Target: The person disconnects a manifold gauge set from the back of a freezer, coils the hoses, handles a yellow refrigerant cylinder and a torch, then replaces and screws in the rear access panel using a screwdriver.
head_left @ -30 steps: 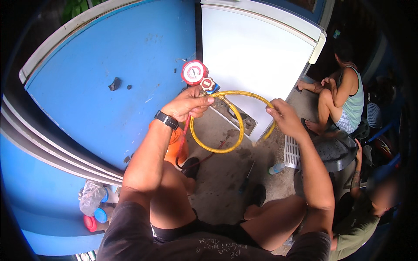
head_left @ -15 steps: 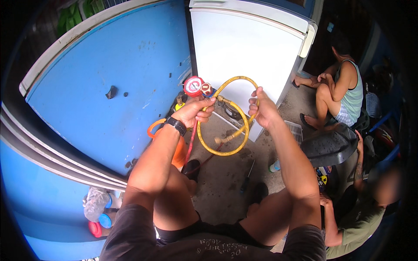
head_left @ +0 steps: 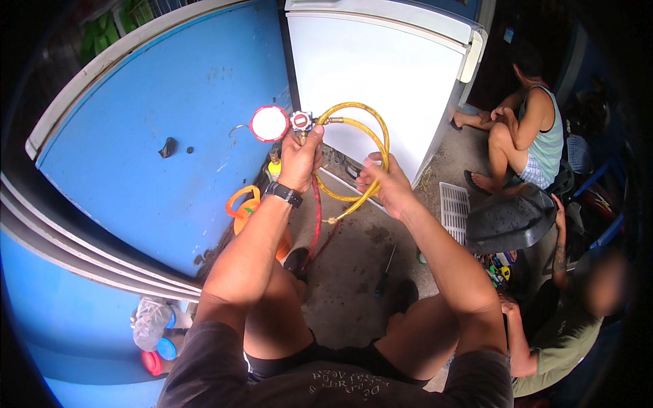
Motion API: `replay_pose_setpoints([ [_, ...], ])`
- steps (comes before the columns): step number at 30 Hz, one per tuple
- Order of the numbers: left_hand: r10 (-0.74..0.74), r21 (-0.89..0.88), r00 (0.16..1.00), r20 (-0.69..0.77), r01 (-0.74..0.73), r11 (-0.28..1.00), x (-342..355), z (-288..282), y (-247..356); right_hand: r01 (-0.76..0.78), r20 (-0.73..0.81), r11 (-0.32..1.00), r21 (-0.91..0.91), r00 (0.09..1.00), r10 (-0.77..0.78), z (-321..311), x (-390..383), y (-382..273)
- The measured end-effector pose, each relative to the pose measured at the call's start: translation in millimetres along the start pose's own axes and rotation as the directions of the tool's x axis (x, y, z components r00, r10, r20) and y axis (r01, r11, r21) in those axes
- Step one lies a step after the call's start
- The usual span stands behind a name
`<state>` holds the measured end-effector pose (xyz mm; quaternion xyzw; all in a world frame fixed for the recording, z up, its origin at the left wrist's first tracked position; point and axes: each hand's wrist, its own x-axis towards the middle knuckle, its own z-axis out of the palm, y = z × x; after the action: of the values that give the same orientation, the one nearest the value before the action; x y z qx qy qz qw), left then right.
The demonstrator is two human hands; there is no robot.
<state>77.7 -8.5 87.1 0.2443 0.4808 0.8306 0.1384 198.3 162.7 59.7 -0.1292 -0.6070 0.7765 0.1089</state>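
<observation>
My left grip (head_left: 300, 162) pinches the red-rimmed gauge assembly (head_left: 279, 124), and to its right I cannot tell whether my blurred right grip (head_left: 390, 188) pinches the looped yellow hose (head_left: 348, 105).

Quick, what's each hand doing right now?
Left hand: closed, holding the gauge and yellow hose.
Right hand: at the hose, partly blurred; open or closed can't be told.
</observation>
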Motion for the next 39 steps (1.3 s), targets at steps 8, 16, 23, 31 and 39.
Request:
replay_pose_setpoints([
  [8,0.116,-0.036,0.983,-0.139,-0.123,0.992,8.3,8.8,12.0,-0.354,0.361,0.931,-0.088,0.860,0.361,8.8,-23.5,66.5],
  [16,0.115,-0.353,0.992,-0.054,-0.127,0.927,8.5,-9.6,50.6,0.348,0.413,0.379,-0.858,0.905,0.105,-2.9,-50.0,119.7],
  [23,-0.053,-0.243,0.969,0.241,0.114,0.963,3.6,-65.5,75.9,0.302,0.384,0.266,-0.916,0.851,0.357,-74.8,-24.7,72.5],
  [31,-0.422,0.157,0.837,0.349,0.392,0.907,-10.0,-96.5,73.2,0.376,0.275,0.073,-0.924,0.784,-0.557,-51.3,-45.7,-27.4],
  [39,-0.528,0.257,0.766,0.365,0.462,0.848,-14.9,-65.3,38.1,0.720,0.458,0.222,-0.657,0.616,-0.641,11.0,-65.1,-67.0],
])
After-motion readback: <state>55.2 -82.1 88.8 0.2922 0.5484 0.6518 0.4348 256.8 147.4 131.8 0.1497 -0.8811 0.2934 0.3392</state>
